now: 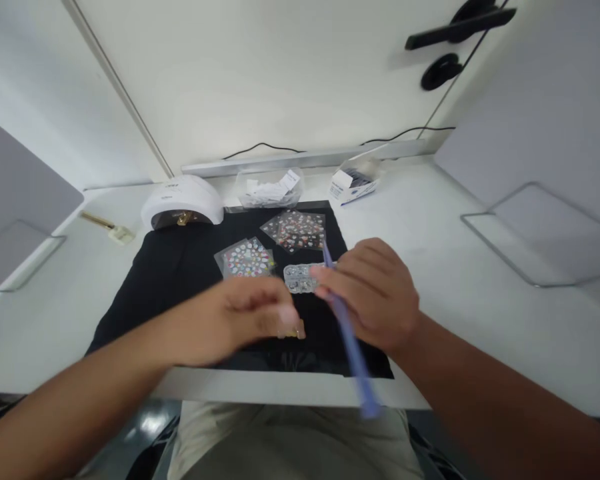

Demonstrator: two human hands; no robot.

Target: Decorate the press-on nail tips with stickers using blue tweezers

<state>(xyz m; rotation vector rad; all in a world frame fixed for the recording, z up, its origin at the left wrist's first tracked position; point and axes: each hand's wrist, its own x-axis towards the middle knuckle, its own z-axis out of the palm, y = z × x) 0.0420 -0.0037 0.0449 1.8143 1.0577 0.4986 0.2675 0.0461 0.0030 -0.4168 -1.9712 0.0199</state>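
Note:
My left hand [253, 313], smeared by motion, is closed with thumb and fingers together over the black cloth [180, 283]. At its fingertips shows a small gold-coloured piece [294, 330], too blurred to name surely. My right hand [373, 290] is wrapped round a long purple-blue tool, apparently tweezers [353, 350]; the narrow tip points away from me and the wide end towards my lap. Beyond the right fingertips lies a clear compartment box [300, 279] of small shiny bits, partly covered. Sheets of colourful nail stickers [247, 259] and darker sticker sheets [300, 232] lie behind it.
A white nail lamp [184, 200] stands back left, a gold item in its opening. Behind the cloth are a clear tub of white packets [273, 189] and an open small box [353, 185]. A gold-handled bottle brush [117, 233] lies left. Wire stands [535, 283] flank the table.

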